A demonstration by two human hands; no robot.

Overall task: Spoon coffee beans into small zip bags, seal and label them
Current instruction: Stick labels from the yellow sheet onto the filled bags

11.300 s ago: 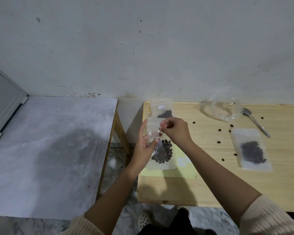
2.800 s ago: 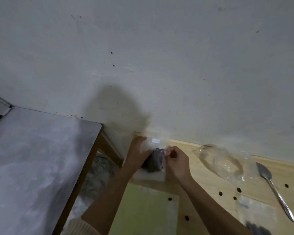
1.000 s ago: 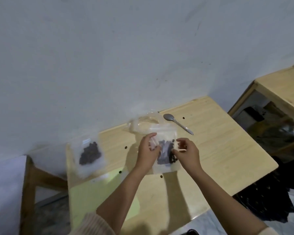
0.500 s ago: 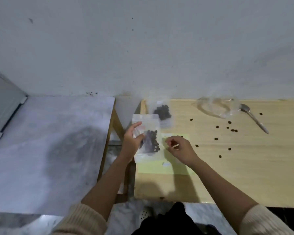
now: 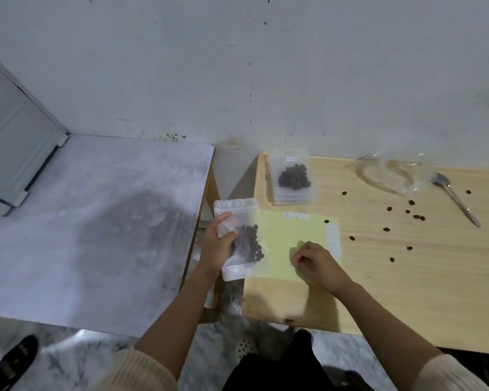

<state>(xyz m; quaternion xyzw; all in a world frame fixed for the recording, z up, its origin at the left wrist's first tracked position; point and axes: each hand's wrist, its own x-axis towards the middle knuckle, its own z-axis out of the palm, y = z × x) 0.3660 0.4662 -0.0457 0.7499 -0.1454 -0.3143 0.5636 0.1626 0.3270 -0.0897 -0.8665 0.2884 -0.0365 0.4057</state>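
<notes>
In the head view, a small clear zip bag holding dark coffee beans (image 5: 249, 241) is gripped by the left hand (image 5: 216, 245), thumb in front and fingers curled behind. The bag is held upright above the left edge of a light wooden table (image 5: 407, 283), partly over the gap beside a grey marbled tabletop (image 5: 96, 221).

The right hand (image 5: 316, 263) is seen with its fingers curled and their tips down on a pale yellow sheet (image 5: 291, 232) that lies flat on the wooden table. Whether anything is pinched between them cannot be told.

A second clear zip bag of coffee beans (image 5: 292, 180), with a small white label (image 5: 291, 158) near its top, lies flat at the table's far left corner, just beyond the sheet. Farther right, a crumpled large clear plastic bag (image 5: 390, 173) is seen by the wall, with a metal spoon (image 5: 453, 197) just beside it. Loose coffee beans (image 5: 412, 202) are scattered across the wood between spoon and sheet.
</notes>
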